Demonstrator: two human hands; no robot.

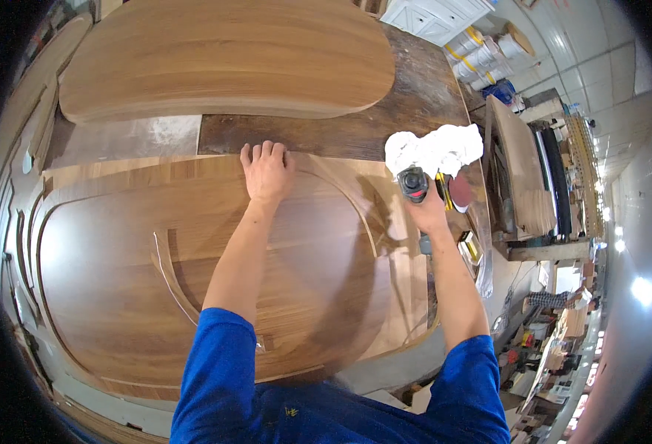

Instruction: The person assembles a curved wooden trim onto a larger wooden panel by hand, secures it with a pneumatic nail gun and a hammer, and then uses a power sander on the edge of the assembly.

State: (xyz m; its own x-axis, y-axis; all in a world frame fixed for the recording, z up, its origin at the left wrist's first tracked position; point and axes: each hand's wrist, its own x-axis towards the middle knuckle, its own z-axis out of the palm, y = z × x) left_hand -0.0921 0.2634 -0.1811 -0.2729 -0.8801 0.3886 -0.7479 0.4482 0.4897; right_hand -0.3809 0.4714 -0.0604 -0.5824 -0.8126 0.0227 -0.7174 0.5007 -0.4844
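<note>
On the workshop bench, two hands work at a big oval wooden panel.

Largest is the dark, scuffed bench, which carries a rounded wooden tabletop at its far side and, nearer the person, the oval wooden panel lying flat inside a cut-out sheet of the same wood. A thin curved strip of wood rests on the panel's surface. Beyond the bench's right edge stand shelves crowded with boards, and white tubs sit at the far right corner. The left hand lies open, palm down, fingers together, pressed on the panel's far edge. The right hand is closed around a small black power tool, held above the panel's right rim, with a bunched white cloth just beyond it.
</note>
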